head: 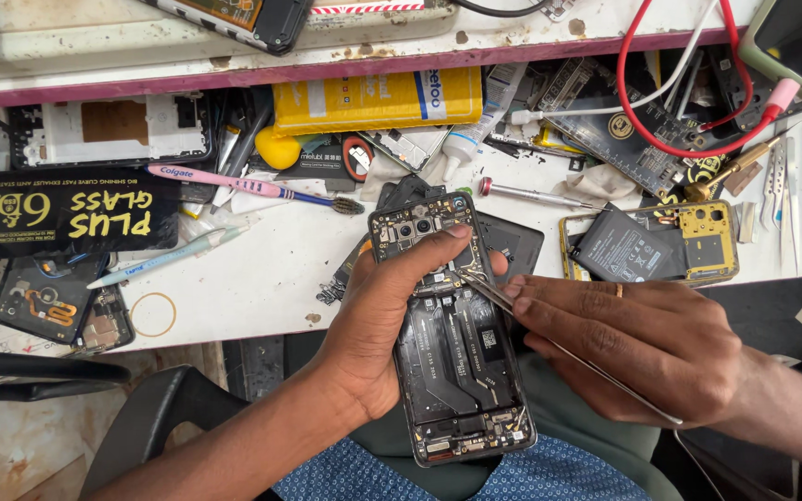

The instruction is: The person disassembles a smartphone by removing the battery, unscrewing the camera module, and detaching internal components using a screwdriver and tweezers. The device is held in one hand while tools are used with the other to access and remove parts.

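Opened smartphone (457, 343), back cover off, circuit boards exposed: held off the surface's near edge, above the person's lap. Left hand (373, 325) clamped around its left side, thumb across the upper board. Right hand (642, 339) pinched shut on metal tweezers (512, 311), tips touching the phone's upper board. On the surface (262, 278): toothbrush (252, 186), yellow box (373, 97), screwdriver (536, 195), gold-framed phone chassis (698, 241) with loose battery (624, 249).

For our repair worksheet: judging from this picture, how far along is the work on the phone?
Done: the phone is open, back cover off, boards bare. In hand: the left hand holds it while the right hand works tweezers near its upper board. Left: it remains unclosed; a battery lies on the bench.
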